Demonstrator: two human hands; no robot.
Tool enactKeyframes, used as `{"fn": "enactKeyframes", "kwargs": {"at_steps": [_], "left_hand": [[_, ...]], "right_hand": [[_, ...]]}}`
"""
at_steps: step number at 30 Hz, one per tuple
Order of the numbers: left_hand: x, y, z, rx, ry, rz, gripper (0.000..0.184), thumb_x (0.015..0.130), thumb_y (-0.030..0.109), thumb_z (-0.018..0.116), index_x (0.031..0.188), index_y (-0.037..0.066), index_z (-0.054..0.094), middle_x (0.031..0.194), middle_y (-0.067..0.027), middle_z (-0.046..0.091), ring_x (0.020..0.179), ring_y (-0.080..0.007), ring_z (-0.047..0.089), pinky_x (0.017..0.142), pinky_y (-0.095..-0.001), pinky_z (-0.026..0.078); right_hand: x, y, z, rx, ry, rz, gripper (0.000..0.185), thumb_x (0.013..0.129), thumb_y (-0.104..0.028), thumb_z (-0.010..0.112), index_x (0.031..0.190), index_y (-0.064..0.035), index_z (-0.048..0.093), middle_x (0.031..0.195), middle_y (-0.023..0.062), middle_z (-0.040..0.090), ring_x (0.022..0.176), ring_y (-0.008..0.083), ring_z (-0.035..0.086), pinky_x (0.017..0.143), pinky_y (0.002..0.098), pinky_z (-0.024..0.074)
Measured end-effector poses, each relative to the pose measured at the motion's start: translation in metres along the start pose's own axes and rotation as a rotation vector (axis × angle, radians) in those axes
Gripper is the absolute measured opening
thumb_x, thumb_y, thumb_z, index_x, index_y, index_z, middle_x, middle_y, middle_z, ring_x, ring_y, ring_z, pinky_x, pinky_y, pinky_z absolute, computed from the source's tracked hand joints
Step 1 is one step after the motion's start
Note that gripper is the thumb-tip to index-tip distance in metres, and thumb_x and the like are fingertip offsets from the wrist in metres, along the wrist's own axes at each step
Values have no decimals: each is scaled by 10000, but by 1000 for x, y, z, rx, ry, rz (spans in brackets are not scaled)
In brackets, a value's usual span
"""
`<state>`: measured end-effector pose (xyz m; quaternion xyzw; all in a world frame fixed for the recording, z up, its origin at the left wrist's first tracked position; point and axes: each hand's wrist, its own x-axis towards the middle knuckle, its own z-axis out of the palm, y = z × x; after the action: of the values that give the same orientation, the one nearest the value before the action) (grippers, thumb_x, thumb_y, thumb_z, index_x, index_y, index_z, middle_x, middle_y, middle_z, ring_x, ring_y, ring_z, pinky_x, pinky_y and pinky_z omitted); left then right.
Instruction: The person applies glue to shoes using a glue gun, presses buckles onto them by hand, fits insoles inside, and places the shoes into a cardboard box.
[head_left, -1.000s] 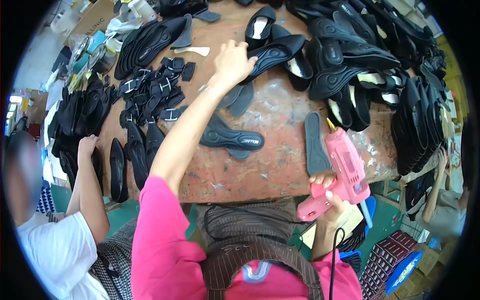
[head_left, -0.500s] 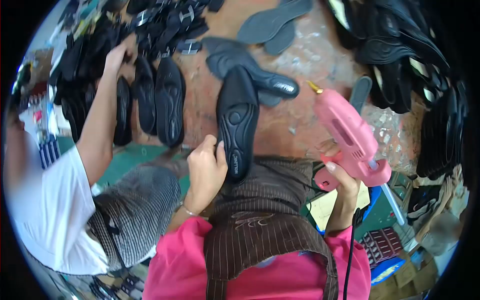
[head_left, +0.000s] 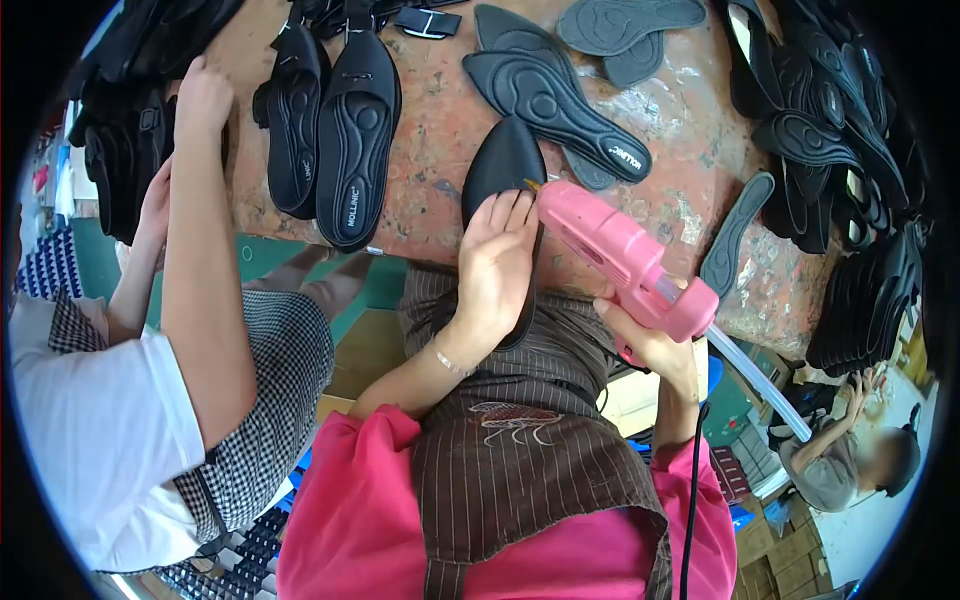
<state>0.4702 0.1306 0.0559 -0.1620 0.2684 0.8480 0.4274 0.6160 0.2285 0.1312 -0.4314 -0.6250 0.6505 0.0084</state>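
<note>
A black slip-on shoe with a closed pointed toe lies in front of me at the table's edge, toe pointing away. My left hand rests palm up along it, fingers stretched out, the tips at the mouth of the toe part; whether they reach inside I cannot tell. The hand hides most of the shoe's footbed. My right hand is closed around the grip of a pink hot glue gun. Its brass nozzle is beside my left fingertips at the shoe's opening. A clear glue stick sticks out of its back.
Black insoles lie beyond the shoe, grey ones farther back. A finished-looking pair of black shoes stands left. Shoe parts are heaped right, above a black stack. A co-worker's arm reaches over the table at left.
My left hand has gone from gripping the shoe's side to lying palm up along it. The glue gun has moved left, its nozzle now at the shoe. The camera view has shifted.
</note>
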Motion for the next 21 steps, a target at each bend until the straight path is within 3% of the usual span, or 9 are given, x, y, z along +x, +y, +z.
{"fn": "enactKeyframes", "kwargs": {"at_steps": [1, 5, 8, 14, 17, 21], "left_hand": [[11, -1, -10, -12, -137, -38, 329, 703, -154, 446, 987, 1, 384, 1076, -128, 491, 1154, -242, 447, 1034, -346, 301], [10, -1, -8, -21, -105, -59, 353, 691, -164, 448, 976, 25, 363, 1079, -130, 486, 1110, -235, 474, 997, -336, 333], [8, 3, -2, -26, -65, -65, 379, 690, -173, 451, 995, 30, 356, 1092, -135, 486, 1111, -236, 480, 994, -334, 345], [7, 4, 0, -12, -47, -76, 399, 697, -186, 445, 1014, 38, 354, 1134, -143, 482, 1130, -238, 475, 1002, -331, 349], [8, 4, 0, -16, -46, -70, 453, 696, -190, 450, 1087, 24, 363, 1173, -147, 472, 1154, -239, 463, 1013, -333, 344], [9, 4, -2, -39, -73, -69, 551, 698, -190, 461, 1200, 11, 352, 1234, -153, 448, 1193, -253, 440, 1046, -359, 318]], "right_hand": [[3, -1, 3, -31, -8, -34, 123, 746, -33, 701, 835, -19, 618, 768, 33, 612, 696, 125, 590, 626, 276, 467], [11, -4, 9, -107, -20, 66, 122, 760, -65, 695, 827, -15, 607, 737, 47, 596, 667, 151, 589, 593, 295, 459], [16, -6, 12, -248, -13, -132, 98, 777, -47, 675, 812, -42, 583, 603, -28, 522, 479, 55, 470, 455, 239, 370], [23, -3, 11, -359, -58, -192, 100, 761, -43, 684, 792, -44, 589, 615, -17, 538, 510, 59, 489, 483, 242, 389], [24, -13, 14, -307, -29, -102, 114, 766, -94, 677, 810, -19, 604, 685, 37, 584, 593, 139, 571, 551, 301, 447], [23, -12, 12, -282, -15, -83, 101, 763, -93, 671, 784, -19, 605, 673, 29, 580, 579, 127, 555, 536, 292, 437]]}}
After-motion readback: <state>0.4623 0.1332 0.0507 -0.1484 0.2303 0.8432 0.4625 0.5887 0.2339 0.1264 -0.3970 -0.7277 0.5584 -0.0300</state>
